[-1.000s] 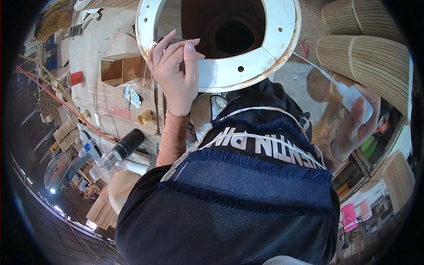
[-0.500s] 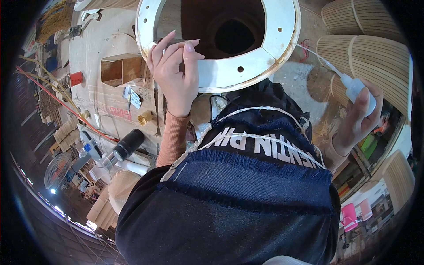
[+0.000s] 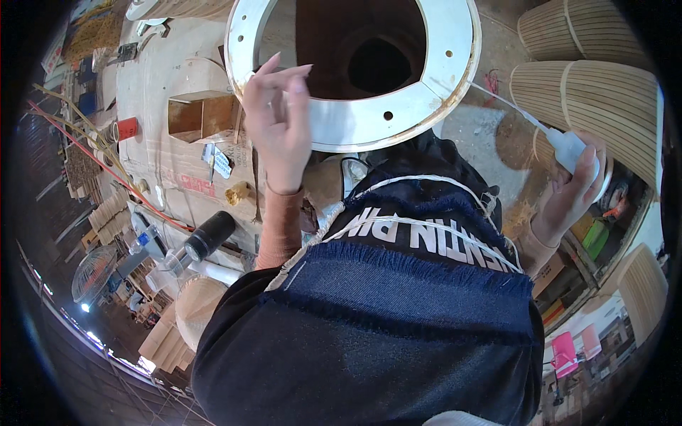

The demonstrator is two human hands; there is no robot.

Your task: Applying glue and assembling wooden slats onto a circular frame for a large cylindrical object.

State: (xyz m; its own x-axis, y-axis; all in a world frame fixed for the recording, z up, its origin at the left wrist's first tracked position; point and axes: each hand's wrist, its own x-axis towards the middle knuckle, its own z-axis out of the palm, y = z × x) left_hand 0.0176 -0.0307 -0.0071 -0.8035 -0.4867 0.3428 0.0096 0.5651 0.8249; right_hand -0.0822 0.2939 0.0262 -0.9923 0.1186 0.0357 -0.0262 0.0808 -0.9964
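Observation:
A large white ring (image 3: 348,124) with several drilled holes and brownish outer edging lies in front of me. Through its middle I see a brown hollow with a dark round opening (image 3: 376,65) deep inside. My left hand (image 3: 277,124) is at the ring's left near side, fingers loosely bent and apart; they are blurred, and I make out nothing held. My right hand (image 3: 568,195) is closed around a white squeeze bottle (image 3: 566,150) with a long thin nozzle. The nozzle's tip is at the ring's right outer edge, near a joint line.
Ribbed wooden, barrel-like pieces (image 3: 582,117) lie at the right. On the left are an open wooden box (image 3: 202,116) on cardboard, a red roll (image 3: 126,128), red and yellow hoses (image 3: 106,160), a black cylindrical tool part (image 3: 211,234) and a fan (image 3: 94,272).
The nozzle tip has slid a little toward me along the ring's right edge, the bottle following slightly. My left hand has moved a bit and is now blurred. The view has shifted slightly.

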